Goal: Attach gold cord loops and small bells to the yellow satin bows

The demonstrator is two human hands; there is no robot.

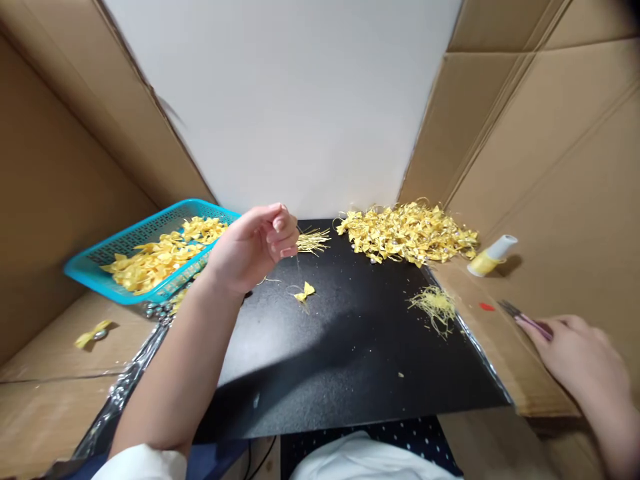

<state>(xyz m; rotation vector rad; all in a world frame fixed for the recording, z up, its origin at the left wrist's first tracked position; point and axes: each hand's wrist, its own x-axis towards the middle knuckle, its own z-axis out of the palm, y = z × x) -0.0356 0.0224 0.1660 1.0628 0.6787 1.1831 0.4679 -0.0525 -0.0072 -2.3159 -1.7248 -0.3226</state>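
My left hand (255,247) is raised over the black mat (350,360), fingers pinched on a thin thread from which a small yellow bow (305,292) hangs just above the mat. My right hand (583,357) rests low at the right on the cardboard, closed around small scissors (520,317) whose blades point left. A bundle of cut gold threads (313,240) lies just right of my left hand.
A teal basket (125,257) of yellow bows sits at left. A large heap of finished bows (407,233) lies at the mat's far right, a tangle of thread scraps (435,305) nearer. A yellow thread spool (490,257) lies on cardboard. Cardboard walls enclose both sides.
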